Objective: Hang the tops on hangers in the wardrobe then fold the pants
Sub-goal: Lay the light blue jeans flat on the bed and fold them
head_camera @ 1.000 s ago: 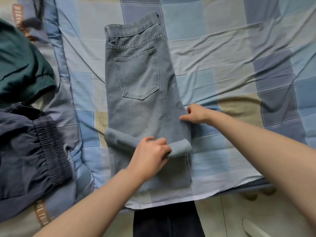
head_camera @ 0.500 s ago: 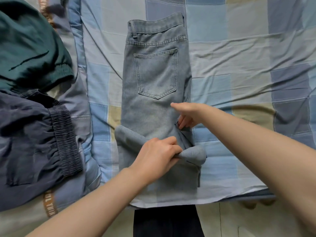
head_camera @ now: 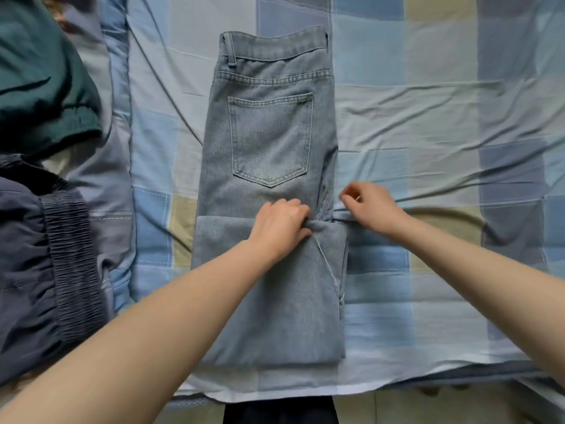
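Note:
Light blue jeans [head_camera: 270, 133] lie lengthwise on the checked bedsheet [head_camera: 428, 123], waistband at the far end, back pocket facing up. Their lower legs are folded up over the thighs, and the fold's upper edge runs across just below the pocket. My left hand [head_camera: 281, 226] grips that folded edge near its right end, fingers curled into the denim. Just off the jeans' right side, my right hand [head_camera: 368, 206] hovers over the sheet with fingers loosely curled, holding nothing that I can see.
A dark navy garment with an elastic waistband [head_camera: 46, 264] and a dark green garment [head_camera: 39, 78] lie at the left on the bed. The bed's near edge [head_camera: 397, 384] runs along the bottom, with floor below it.
The folded leg section now lies flatter and higher on the thighs. My left hand moved up with its edge. My right hand left the jeans' side seam and shifted right.

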A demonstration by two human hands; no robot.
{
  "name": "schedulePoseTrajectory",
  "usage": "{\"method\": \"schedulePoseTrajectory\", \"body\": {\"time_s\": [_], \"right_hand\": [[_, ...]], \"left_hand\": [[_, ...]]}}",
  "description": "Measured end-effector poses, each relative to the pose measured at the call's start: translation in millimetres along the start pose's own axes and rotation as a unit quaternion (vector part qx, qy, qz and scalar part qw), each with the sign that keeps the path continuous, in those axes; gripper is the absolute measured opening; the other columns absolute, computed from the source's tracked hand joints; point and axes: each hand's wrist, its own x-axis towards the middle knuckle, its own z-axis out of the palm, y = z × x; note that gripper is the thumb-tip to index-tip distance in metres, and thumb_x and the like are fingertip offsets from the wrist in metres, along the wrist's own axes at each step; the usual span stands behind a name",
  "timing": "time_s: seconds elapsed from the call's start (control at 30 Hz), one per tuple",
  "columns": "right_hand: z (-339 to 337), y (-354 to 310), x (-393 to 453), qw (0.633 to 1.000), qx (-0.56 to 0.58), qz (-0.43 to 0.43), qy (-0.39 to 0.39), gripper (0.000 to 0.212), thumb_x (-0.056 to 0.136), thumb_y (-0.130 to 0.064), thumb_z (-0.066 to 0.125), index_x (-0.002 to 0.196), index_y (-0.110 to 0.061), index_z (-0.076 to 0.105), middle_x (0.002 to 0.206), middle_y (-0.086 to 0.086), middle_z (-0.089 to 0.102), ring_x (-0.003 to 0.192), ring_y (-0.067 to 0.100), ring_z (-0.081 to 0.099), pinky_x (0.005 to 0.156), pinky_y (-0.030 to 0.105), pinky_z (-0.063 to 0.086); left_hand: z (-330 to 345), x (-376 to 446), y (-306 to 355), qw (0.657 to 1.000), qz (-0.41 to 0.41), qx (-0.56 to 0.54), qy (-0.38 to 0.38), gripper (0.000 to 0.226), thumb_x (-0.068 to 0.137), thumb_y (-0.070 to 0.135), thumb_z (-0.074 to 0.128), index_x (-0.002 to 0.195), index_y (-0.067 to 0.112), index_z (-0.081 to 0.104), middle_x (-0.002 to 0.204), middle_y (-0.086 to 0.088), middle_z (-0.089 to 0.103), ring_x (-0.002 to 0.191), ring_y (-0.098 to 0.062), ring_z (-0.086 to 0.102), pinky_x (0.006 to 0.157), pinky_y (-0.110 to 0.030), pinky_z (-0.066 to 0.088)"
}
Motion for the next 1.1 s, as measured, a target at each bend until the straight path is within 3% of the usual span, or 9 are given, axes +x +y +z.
{"method": "schedulePoseTrajectory", "body": {"time_s": [0.1, 0.2, 0.27, 0.37, 0.53, 0.7, 0.9, 1.03, 1.1], "right_hand": [[7, 16, -35, 0.944, -0.181, -0.259, 0.092, 0.042, 0.075, -0.002, 0.046, 0.114, -0.005, 0.062, 0.108, 0.019, 0.058, 0.097, 0.039, 0.058, 0.08, 0.044, 0.051], [24, 35, -66, 0.813, -0.369, -0.448, 0.052, 0.055, 0.083, -0.007, 0.039, 0.137, -0.012, 0.051, 0.135, 0.015, 0.054, 0.125, 0.033, 0.052, 0.097, 0.044, 0.047], [32, 45, -69, 0.777, -0.425, -0.462, 0.045, 0.057, 0.088, -0.01, 0.034, 0.143, -0.021, 0.045, 0.145, 0.011, 0.046, 0.133, 0.028, 0.045, 0.103, 0.045, 0.044], [43, 46, -53, 0.759, -0.462, -0.452, 0.081, 0.059, 0.09, -0.009, 0.03, 0.144, -0.026, 0.041, 0.148, 0.012, 0.041, 0.133, 0.026, 0.044, 0.103, 0.048, 0.043], [62, 40, -32, 0.738, -0.463, -0.479, 0.106, 0.055, 0.093, -0.013, 0.035, 0.146, -0.025, 0.037, 0.146, 0.019, 0.042, 0.132, 0.035, 0.044, 0.104, 0.05, 0.04], [61, 48, -20, 0.754, -0.421, -0.497, 0.083, 0.058, 0.091, -0.012, 0.036, 0.147, -0.027, 0.035, 0.149, 0.02, 0.036, 0.136, 0.037, 0.038, 0.11, 0.051, 0.033], [55, 44, -21, 0.785, -0.381, -0.488, 0.008, 0.062, 0.086, -0.016, 0.045, 0.146, -0.03, 0.037, 0.151, 0.02, 0.033, 0.136, 0.041, 0.035, 0.109, 0.054, 0.033], [37, 33, -25, 0.833, -0.316, -0.444, -0.096, 0.072, 0.085, -0.024, 0.062, 0.148, -0.036, 0.028, 0.157, 0.006, 0.024, 0.145, 0.03, 0.022, 0.115, 0.043, 0.027], [30, 29, -28, 0.893, -0.184, -0.367, -0.185, 0.071, 0.087, -0.02, 0.06, 0.146, -0.043, 0.028, 0.156, -0.007, 0.027, 0.146, 0.015, 0.021, 0.117, 0.032, 0.023]], "left_hand": [[-5, -17, -25, 0.999, 0.003, 0.027, 0.033, 0.025, 0.091, 0.033, 0.06, 0.113, 0.02, 0.059, 0.112, 0.003, 0.059, 0.111, -0.023, 0.05, 0.087, -0.035, 0.035], [-18, -52, -69, 0.996, 0.025, 0.078, 0.034, 0.036, 0.087, 0.021, 0.065, 0.122, 0.016, 0.06, 0.118, -0.003, 0.062, 0.112, -0.027, 0.056, 0.091, -0.04, 0.039], [-28, -81, -103, 0.986, 0.076, 0.136, 0.066, 0.054, 0.083, 0.002, 0.058, 0.136, 0.013, 0.056, 0.134, -0.008, 0.059, 0.122, -0.03, 0.057, 0.094, -0.044, 0.044], [-36, -113, -141, 0.945, 0.196, 0.263, 0.012, 0.079, 0.075, -0.001, 0.037, 0.149, 0.025, 0.038, 0.155, -0.004, 0.037, 0.141, -0.031, 0.038, 0.105, -0.05, 0.038], [-17, -112, -145, 0.898, 0.29, 0.328, -0.036, 0.069, 0.085, 0.007, 0.032, 0.15, 0.03, 0.035, 0.157, 0.0, 0.034, 0.141, -0.031, 0.035, 0.109, -0.058, 0.033], [-7, -88, -155, 0.872, 0.352, 0.337, -0.039, 0.057, 0.095, 0.018, 0.035, 0.15, 0.03, 0.035, 0.158, -0.002, 0.03, 0.144, -0.033, 0.03, 0.112, -0.055, 0.034], [-13, -90, -147, 0.908, 0.31, 0.269, -0.088, 0.058, 0.095, 0.021, 0.043, 0.15, 0.037, 0.033, 0.16, 0.003, 0.025, 0.148, -0.029, 0.02, 0.115, -0.062, 0.017], [-20, -85, -132, 0.972, 0.184, 0.006, -0.147, 0.053, 0.089, 0.03, 0.052, 0.139, 0.045, 0.047, 0.154, 0.023, 0.027, 0.148, -0.005, 0.008, 0.121, -0.037, 0.003], [-23, -87, -129, 0.957, 0.084, -0.204, -0.187, 0.041, 0.092, 0.022, 0.061, 0.129, 0.039, 0.059, 0.145, 0.024, 0.045, 0.143, 0.005, 0.024, 0.117, -0.021, 0.016]]}}
